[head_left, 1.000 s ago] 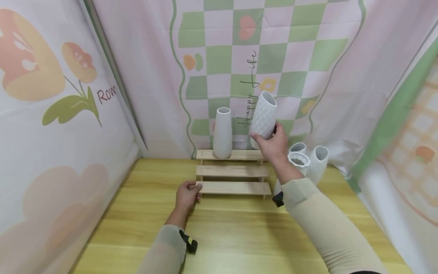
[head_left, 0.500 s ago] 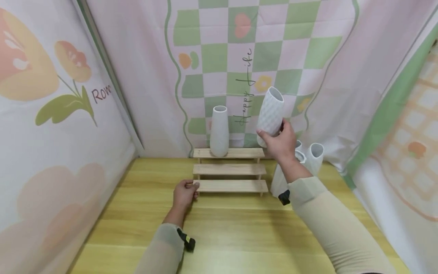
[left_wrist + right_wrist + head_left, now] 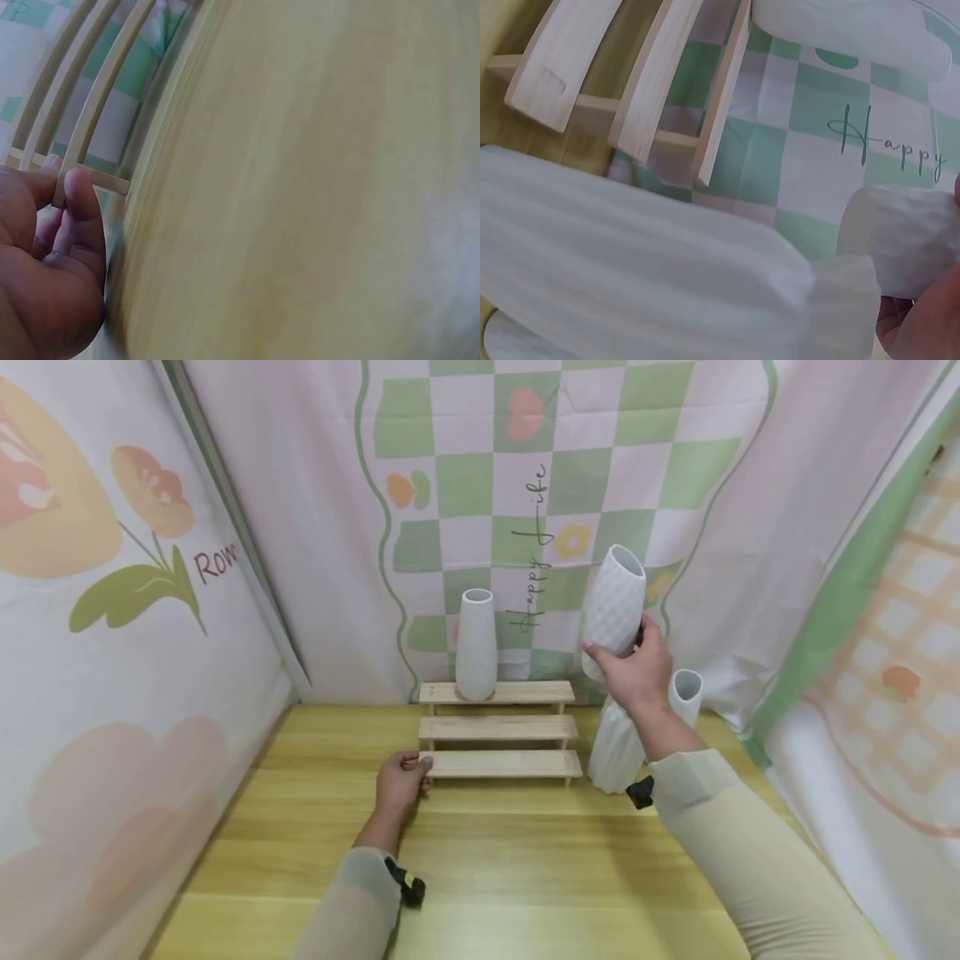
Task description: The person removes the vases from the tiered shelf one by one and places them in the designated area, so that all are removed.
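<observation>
A white vase with a dimpled diamond texture is in my right hand, lifted and tilted to the right. My fingers grip it near its base, which shows bare in the right wrist view beside the hand. My left hand pinches the left end of a three-tier wooden stand; in the left wrist view, thumb and finger close round the front board's end. A smooth, tall white vase stands upright on the top tier, left of its middle.
Right of the stand, a white ribbed vase stands on the wood-grain table, close to the right forearm. Another white vase is partly hidden behind that arm. A checkered curtain hangs behind the stand.
My right hand has carried the dimpled vase to the right and slightly up, away from above the top tier. The left hand keeps its hold on the stand; the view has shifted slightly.
</observation>
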`<state>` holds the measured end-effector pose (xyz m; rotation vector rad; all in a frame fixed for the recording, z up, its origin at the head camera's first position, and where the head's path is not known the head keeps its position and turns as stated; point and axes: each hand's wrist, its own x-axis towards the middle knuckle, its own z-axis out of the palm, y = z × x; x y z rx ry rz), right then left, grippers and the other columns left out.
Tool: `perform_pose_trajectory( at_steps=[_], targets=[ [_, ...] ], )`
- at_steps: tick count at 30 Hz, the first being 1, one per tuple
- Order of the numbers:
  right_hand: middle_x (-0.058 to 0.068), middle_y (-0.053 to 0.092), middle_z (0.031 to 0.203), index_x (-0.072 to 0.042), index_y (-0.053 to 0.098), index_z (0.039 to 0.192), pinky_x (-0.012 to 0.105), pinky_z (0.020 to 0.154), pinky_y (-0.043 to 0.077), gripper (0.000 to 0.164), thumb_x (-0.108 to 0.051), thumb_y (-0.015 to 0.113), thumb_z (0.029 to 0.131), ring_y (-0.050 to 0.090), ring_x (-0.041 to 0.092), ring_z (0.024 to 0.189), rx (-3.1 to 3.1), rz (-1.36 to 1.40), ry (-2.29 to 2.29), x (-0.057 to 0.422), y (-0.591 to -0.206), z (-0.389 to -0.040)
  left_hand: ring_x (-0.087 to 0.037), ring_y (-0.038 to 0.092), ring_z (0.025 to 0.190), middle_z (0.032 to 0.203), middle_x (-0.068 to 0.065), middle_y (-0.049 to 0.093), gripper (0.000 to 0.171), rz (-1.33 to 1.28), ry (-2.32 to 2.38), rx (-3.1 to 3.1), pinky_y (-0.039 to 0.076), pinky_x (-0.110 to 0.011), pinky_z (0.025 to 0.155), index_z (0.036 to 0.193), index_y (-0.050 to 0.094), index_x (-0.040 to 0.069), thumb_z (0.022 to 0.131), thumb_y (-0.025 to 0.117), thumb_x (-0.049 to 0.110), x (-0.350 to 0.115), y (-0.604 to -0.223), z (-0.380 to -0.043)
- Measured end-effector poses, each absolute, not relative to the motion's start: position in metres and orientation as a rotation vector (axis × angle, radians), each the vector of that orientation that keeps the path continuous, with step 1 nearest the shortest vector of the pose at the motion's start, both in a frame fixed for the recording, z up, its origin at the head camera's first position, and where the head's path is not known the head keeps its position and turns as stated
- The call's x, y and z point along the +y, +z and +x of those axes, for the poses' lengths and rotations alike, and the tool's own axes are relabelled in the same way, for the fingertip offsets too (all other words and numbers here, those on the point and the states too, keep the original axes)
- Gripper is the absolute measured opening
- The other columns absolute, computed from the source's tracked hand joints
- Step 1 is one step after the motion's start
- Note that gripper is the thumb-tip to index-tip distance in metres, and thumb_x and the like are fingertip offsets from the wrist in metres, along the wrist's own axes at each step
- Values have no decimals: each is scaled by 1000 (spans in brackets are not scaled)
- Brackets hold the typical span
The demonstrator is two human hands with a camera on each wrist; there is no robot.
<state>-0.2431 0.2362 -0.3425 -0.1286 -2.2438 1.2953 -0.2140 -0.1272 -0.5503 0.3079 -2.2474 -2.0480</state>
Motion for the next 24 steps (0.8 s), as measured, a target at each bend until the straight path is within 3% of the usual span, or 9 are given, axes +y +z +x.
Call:
perform_pose_trajectory(
  at_steps=[24],
  targets=[
    [12, 50, 155, -15, 37, 160, 49, 111, 48, 101, -55, 85, 81, 52, 31, 137, -2238, -278, 1340, 271, -342, -219, -15, 65, 58, 92, -22, 71, 42, 289, -2022, -2255, 57, -25, 53, 128, 62, -8, 96, 76, 15, -126, -549, -214]
  ],
)
